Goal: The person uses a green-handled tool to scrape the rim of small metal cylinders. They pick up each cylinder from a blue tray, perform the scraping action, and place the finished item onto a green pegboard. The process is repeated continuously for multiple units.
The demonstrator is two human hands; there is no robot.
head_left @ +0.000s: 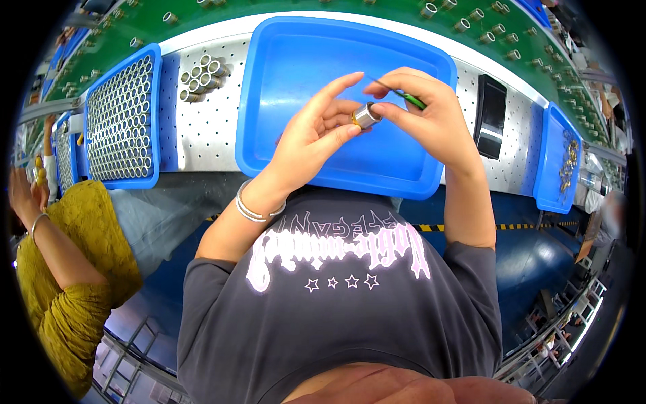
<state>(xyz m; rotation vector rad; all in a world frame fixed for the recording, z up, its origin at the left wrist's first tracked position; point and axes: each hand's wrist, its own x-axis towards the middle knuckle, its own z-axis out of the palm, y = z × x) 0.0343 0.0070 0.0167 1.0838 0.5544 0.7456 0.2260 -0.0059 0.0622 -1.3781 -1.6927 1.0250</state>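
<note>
Between the thumb and fingers of my left hand [311, 132] is a small silver metal cylinder [367, 116], tilted, with a bit of yellow at its lower end. My right hand [434, 114] is closed round green-and-dark tweezers [413, 100], whose thin dark tip points up and left. The right thumb reaches to the cylinder's upper edge. Both hands are over a large blue tray [289, 67], whose bare bottom shows around them. What lies inside the cylinder is too small to make out.
Several loose cylinders [200, 75] stand on the perforated metal table [208, 135]. A blue tray [157, 121] left is packed with cylinders. Right are a black box [491, 114] and a blue tray [546, 168] of small brass-coloured parts. A green conveyor [303, 8] runs behind; a co-worker [74, 236] is at left.
</note>
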